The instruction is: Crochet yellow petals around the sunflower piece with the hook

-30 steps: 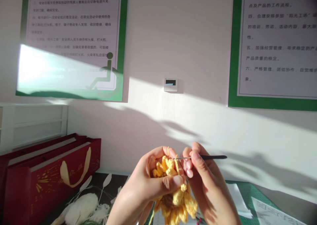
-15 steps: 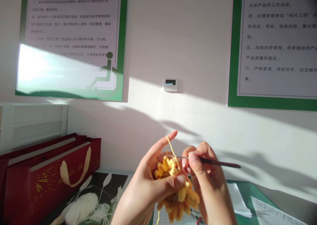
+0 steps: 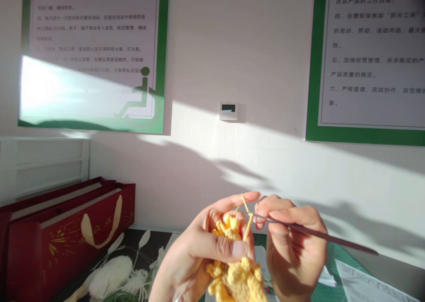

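Note:
My left hand [image 3: 206,249] grips a yellow crocheted flower [image 3: 237,277] with its thumb pressed across the front. A strand of yellow yarn [image 3: 245,203] runs over its raised index finger. In my right hand [image 3: 294,240] is a crochet hook [image 3: 328,238] with a dark handle, pinched between thumb and fingers. The hook's tip points left, with a yarn loop around it, a little above and right of the flower. Part of the flower is hidden behind my left thumb and palm.
Red gift bags [image 3: 73,235] stand at the left, beside white yarn [image 3: 111,277] and pale leaf stems. Below right lies a green cutting mat [image 3: 345,284] with printed paper [image 3: 368,282] on it. Posters [image 3: 94,56] and a small controller [image 3: 228,111] hang on the wall.
My right hand has moved right and slightly down, drawing the hook away from the flower with a loop on it. My left index finger has lowered, and the flower has tilted.

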Tool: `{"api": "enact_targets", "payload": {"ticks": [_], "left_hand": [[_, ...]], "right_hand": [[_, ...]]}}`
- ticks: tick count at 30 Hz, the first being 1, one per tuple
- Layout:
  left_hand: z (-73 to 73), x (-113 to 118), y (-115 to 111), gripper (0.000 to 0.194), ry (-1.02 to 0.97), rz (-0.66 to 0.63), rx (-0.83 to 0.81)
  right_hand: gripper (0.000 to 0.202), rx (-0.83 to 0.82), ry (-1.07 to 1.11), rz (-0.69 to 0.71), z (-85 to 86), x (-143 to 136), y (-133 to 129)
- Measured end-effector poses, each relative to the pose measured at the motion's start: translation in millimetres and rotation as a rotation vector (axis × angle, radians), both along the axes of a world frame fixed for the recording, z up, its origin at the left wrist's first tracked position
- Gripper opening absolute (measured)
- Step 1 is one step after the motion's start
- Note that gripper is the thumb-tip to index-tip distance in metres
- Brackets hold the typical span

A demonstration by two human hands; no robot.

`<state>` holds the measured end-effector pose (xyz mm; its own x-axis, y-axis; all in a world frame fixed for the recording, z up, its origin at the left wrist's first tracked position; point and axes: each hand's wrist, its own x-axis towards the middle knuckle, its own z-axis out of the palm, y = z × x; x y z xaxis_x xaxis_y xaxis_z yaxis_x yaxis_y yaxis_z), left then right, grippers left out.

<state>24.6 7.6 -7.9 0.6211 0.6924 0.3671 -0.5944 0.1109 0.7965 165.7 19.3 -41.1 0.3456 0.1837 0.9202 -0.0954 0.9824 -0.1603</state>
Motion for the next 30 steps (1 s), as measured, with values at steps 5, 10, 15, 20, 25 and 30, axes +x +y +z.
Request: {"api": "enact_targets", "payload": {"ticks": [5, 10, 15, 20, 25, 30], "left_hand": [[2.9, -7, 3, 0.066, 0.01, 0.019, 0.045], [5.8, -8, -7, 0.059, 0.085, 0.211, 0.07], [6.1, 1, -17, 0.046, 0.078, 0.365, 0.077], [4.5, 10, -18, 0.05, 0.052, 0.378, 0.069], [3.4, 10, -20, 0.05, 0.084, 0.471, 0.084], [3.5, 13, -22, 0.051, 0.102, 0.613, 0.063]], "right_hand": [[0.017, -0.243, 0.107, 0.347, 12.0, 7, -12], [0.023, -0.51, 0.134, 0.742, 16.2, 7, -11], [0.022, -0.594, 0.039, 0.805, 8.7, 2, -7], [0.013, -0.394, -0.101, 0.38, 1.9, 0, -5], [0.004, -0.309, -0.037, 0.129, 1.6, -1, -4], [0.005, -0.319, 0.012, 0.059, 4.9, -1, -8]]}}
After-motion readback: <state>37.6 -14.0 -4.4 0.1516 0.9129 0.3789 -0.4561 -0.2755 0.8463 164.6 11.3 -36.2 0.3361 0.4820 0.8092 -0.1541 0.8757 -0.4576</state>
